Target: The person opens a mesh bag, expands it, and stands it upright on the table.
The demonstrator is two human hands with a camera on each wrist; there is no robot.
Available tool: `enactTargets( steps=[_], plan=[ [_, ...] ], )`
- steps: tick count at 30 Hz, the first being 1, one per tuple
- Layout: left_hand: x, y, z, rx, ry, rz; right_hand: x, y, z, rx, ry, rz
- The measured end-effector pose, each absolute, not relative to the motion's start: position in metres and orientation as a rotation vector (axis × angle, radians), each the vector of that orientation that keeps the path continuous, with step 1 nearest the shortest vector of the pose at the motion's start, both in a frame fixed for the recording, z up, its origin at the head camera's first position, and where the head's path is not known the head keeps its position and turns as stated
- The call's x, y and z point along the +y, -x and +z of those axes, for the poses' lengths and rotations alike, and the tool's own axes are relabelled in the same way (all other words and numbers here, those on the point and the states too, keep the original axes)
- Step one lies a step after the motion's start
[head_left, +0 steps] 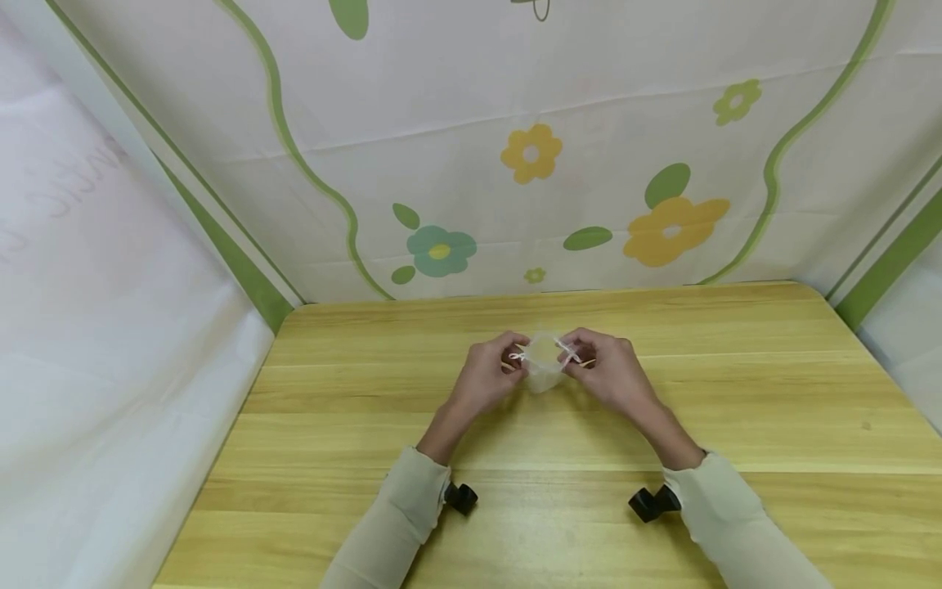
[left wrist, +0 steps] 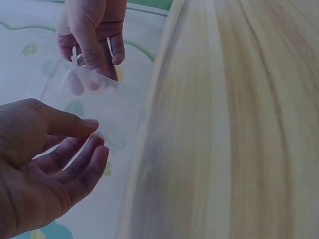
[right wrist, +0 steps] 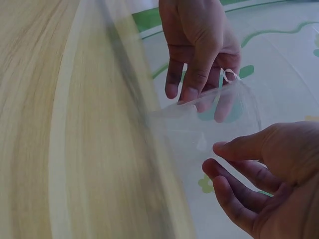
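Note:
A small, see-through white drawstring pouch point(head_left: 545, 378) is held above the table with its mouth spread open. At its left edge, my left hand point(head_left: 482, 375) pinches the thin fabric between thumb and fingers. My right hand point(head_left: 612, 372) grips the opposite edge the same way. White cord loops point(head_left: 518, 357) stick out by the fingers at the sides of the mouth. In the left wrist view the sheer pouch point(left wrist: 112, 114) stretches between both hands. The right wrist view shows the pouch fabric point(right wrist: 194, 130) with the cord point(right wrist: 229, 75) near my left fingers. No contents are discernible.
The wooden table point(head_left: 545, 523) lies under both arms. Behind it hangs a white cloth point(head_left: 456, 164) printed with flowers, and a pale cloth point(head_left: 110, 327) hangs at the left. Black wrist devices point(head_left: 460, 498) show at both cuffs.

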State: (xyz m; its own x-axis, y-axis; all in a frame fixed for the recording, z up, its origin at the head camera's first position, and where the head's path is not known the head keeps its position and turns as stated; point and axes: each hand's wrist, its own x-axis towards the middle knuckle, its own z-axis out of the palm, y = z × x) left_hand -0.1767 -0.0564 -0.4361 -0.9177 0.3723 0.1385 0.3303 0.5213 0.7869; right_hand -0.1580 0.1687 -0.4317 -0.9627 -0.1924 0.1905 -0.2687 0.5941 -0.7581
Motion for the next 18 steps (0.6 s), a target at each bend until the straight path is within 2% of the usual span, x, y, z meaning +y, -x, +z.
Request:
enactTargets(
  steps=[18],
  plan=[
    [-0.069, 0.181, -0.428, 2.783, -0.685, 1.286, 0.176, 0.158, -0.423, -2.842, -0.449, 1.305]
  ],
)
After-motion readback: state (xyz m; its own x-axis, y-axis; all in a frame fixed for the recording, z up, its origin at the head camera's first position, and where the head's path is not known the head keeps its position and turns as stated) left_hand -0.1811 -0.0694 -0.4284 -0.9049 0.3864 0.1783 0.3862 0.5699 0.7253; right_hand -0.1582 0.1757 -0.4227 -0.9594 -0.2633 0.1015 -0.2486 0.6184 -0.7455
